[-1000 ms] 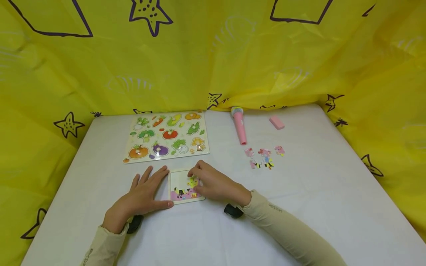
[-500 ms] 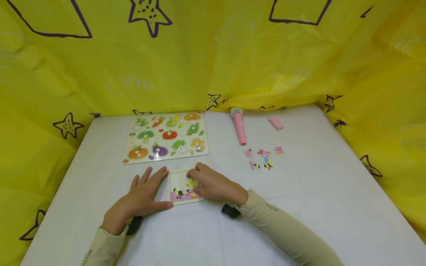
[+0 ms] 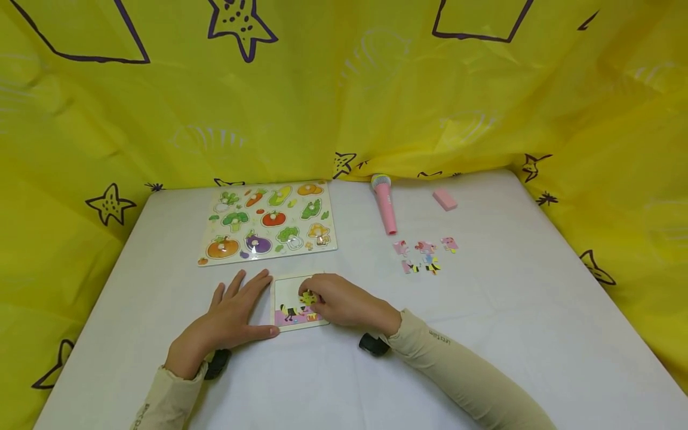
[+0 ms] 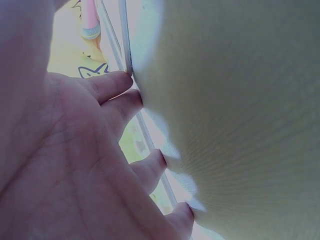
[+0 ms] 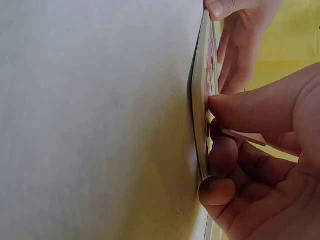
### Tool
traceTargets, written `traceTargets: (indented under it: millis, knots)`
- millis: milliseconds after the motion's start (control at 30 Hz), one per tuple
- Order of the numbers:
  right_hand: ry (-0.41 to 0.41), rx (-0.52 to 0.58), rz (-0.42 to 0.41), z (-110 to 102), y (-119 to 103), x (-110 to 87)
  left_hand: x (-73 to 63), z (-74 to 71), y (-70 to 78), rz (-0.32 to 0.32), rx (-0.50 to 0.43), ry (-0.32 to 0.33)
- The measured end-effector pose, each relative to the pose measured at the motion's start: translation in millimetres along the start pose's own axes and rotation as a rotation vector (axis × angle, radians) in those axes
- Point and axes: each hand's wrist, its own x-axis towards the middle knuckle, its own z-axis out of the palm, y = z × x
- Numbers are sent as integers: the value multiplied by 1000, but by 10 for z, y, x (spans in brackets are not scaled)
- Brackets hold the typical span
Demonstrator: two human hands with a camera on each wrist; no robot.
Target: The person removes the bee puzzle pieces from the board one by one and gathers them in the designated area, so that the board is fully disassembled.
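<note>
In the head view a small square puzzle tray (image 3: 300, 328) lies on the white table, with joined pieces showing a bee along its lower part and bare board above. My right hand (image 3: 344, 301) pinches a yellow puzzle piece (image 3: 307, 297) over the tray's right side. In the right wrist view the thin edge of a piece (image 5: 245, 136) shows tilted up from the board among the fingers. My left hand (image 3: 228, 316) lies spread with straight fingers, its thumb at the tray's lower left corner and a fingertip by the upper left corner.
Several loose puzzle pieces (image 3: 426, 247) lie to the right. Behind them are a pink toy microphone (image 3: 386, 206) and a pink block (image 3: 445, 200). A vegetable peg puzzle board (image 3: 252, 203) lies beyond the tray, and a yellow curtain (image 3: 301, 89) hangs around the table.
My right hand's fingers have drawn down and closer together over the tray, and the yellow piece has turned and shifted slightly left. The left hand has stayed in place.
</note>
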Motion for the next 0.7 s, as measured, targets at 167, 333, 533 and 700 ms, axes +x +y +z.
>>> traceTargets:
  millis: [167, 333, 533, 700]
  knots:
    - [9, -3, -5, -16, 4, -19, 7, 6, 6, 11, -10, 9]
    - [41, 60, 22, -43, 13, -45, 19, 3, 17, 12, 0, 7]
    - [103, 201, 68, -79, 101, -136, 23, 14, 27, -9, 9, -13]
    - [142, 287, 131, -157, 149, -255, 9, 10, 7, -12, 3, -7]
